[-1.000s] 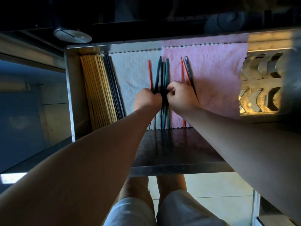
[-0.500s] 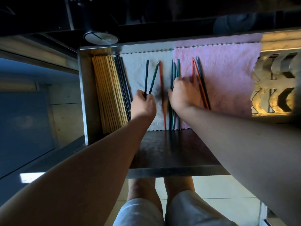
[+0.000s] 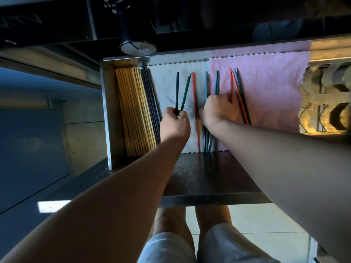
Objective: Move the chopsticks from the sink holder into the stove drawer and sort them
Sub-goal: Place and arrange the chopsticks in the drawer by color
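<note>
Left hand (image 3: 174,126) drew two chopsticks (image 3: 177,92) aside; right hand (image 3: 218,111) fingers hidden.

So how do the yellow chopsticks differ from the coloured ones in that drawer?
The yellow chopsticks are one colour; the coloured chopsticks are red, green, teal and dark. The yellow chopsticks lie packed tight by the drawer's left wall; the coloured chopsticks are spread out, some slanted. No hand touches the yellow chopsticks; the left hand pinches two coloured chopsticks and the right hand curls over others. Both sets lie front to back.
</note>
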{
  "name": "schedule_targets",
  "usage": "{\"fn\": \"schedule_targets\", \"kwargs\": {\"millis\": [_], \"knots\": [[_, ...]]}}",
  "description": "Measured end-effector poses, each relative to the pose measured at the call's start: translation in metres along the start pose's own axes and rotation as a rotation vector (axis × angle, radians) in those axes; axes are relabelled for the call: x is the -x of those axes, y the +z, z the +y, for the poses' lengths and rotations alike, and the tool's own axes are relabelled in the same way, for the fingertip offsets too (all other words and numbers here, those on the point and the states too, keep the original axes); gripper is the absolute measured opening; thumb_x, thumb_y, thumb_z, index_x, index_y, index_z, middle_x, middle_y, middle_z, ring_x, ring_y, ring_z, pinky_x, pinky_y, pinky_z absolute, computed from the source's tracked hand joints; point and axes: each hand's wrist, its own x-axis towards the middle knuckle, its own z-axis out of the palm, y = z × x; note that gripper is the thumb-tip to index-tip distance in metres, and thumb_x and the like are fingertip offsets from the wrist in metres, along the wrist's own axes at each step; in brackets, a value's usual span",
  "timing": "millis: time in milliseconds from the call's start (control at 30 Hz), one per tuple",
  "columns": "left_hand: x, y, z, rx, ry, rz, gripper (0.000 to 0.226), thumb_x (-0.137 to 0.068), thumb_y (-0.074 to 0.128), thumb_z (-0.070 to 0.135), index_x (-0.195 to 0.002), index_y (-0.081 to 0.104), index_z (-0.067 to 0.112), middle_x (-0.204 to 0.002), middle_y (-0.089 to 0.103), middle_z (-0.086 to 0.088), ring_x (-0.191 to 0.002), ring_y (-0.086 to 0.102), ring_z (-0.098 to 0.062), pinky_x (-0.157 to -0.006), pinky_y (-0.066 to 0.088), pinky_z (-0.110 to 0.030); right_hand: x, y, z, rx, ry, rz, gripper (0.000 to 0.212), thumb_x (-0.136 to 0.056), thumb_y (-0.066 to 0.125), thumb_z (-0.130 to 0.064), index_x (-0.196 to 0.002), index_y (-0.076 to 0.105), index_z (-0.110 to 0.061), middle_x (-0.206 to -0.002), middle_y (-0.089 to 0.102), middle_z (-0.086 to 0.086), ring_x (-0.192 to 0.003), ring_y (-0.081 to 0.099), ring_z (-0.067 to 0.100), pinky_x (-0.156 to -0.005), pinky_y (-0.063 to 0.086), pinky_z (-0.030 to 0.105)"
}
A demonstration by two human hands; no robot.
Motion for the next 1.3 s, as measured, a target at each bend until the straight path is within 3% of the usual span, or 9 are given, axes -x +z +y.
{"fn": "schedule_targets", "kwargs": {"millis": [167,333,433,500,600,933,1067,1200,1300], "knots": [[0.001,0.001,0.001,0.01,0.033,0.016,0.014,-0.093,0.046,0.024,-0.1,0.055,0.016,-0.086,0.063,-0.005,-0.069,0.057,-0.022,-0.059,0.042,-0.027,0.004,-0.007,-0.003,-0.309,0.02,-0.041,0.036,-0.093,0.055,-0.034,-0.117,0.058,-0.008,-0.121,0.061,0.013,-0.11,0.06,0.033,-0.087,0.048,0.035],[-0.004,0.003,0.004,-0.025,0.111,0.038,0.02,-0.098,0.041,0.025,-0.102,0.056,0.012,-0.084,0.061,-0.005,-0.071,0.056,-0.025,-0.059,0.042,-0.031,0.011,-0.024,0.004,-0.588,-0.003,0.091,0.031,-0.099,0.035,-0.021,-0.116,0.052,-0.003,-0.099,0.061,0.012,-0.083,0.058,0.025,-0.055,0.033,0.028],[-0.003,0.015,0.01,-0.038,0.148,-0.033,0.02,-0.1,0.039,0.023,-0.102,0.055,0.013,-0.091,0.065,-0.009,-0.078,0.06,-0.031,-0.064,0.046,-0.036,0.004,-0.019,0.019,-0.946,0.073,0.091,0.024,-0.09,0.032,-0.034,-0.092,0.052,-0.02,-0.084,0.067,0.013,-0.073,0.063,0.034,-0.061,0.052,0.035],[-0.002,0.025,0.014,-0.073,0.161,-0.064,0.017,-0.1,0.04,0.025,-0.1,0.054,0.014,-0.089,0.064,-0.007,-0.078,0.06,-0.029,-0.063,0.044,-0.033,0.001,-0.017,0.032,-1.042,0.101,0.104,0.023,-0.089,0.035,-0.039,-0.074,0.047,-0.026,-0.068,0.058,-0.001,-0.063,0.059,0.028,-0.061,0.048,0.036],[-0.001,0.043,0.02,-0.122,0.161,-0.059,0.012,-0.096,0.05,0.026,-0.097,0.057,0.016,-0.085,0.062,-0.003,-0.079,0.06,-0.026,-0.063,0.043,-0.029,0.003,-0.021,0.048,-1.125,0.137,0.082,0.028,-0.096,0.045,-0.029,-0.069,0.051,-0.026,-0.062,0.052,-0.009,-0.051,0.048,0.012,-0.051,0.035,0.02],[-0.007,0.085,0.022,-0.288,0.065,-0.038,0.027,-0.082,0.067,0.035,-0.094,0.063,0.011,-0.085,0.065,-0.007,-0.077,0.062,-0.029,-0.062,0.042,-0.029,-0.008,-0.02,0.092,-1.224,0.235,-0.029,0.024,-0.091,0.052,-0.014,-0.067,0.054,-0.017,-0.054,0.049,0.003,-0.031,0.04,0.008,-0.036,0.027,0.012],[-0.006,0.086,0.029,-0.355,0.003,-0.053,0.012,-0.081,0.065,0.024,-0.083,0.061,0.012,-0.07,0.059,-0.002,-0.071,0.061,-0.028,-0.059,0.043,-0.028,-0.013,-0.018,0.101,-1.188,0.302,-0.116,0.024,-0.092,0.05,-0.01,-0.069,0.05,-0.017,-0.056,0.046,0.002,-0.031,0.042,0.006,-0.032,0.026,0.01],[-0.004,0.089,0.035,-0.364,-0.02,-0.072,0.014,-0.083,0.063,0.024,-0.083,0.06,0.011,-0.067,0.055,-0.001,-0.065,0.058,-0.024,-0.054,0.041,-0.026,-0.017,-0.012,0.104,-1.063,0.266,-0.057,0.023,-0.087,0.058,-0.011,-0.065,0.055,-0.018,-0.058,0.051,-0.001,-0.054,0.051,0.017,-0.051,0.039,0.021],[-0.002,0.089,0.036,-0.364,0.003,-0.088,0.018,-0.085,0.059,0.027,-0.082,0.06,0.009,-0.069,0.057,-0.004,-0.063,0.057,-0.025,-0.051,0.038,-0.025,-0.015,-0.014,0.105,-0.838,0.185,0.065,0.01,-0.088,0.059,-0.016,-0.085,0.066,-0.011,-0.069,0.055,0.006,-0.068,0.052,0.019,-0.056,0.034,0.022]]}}
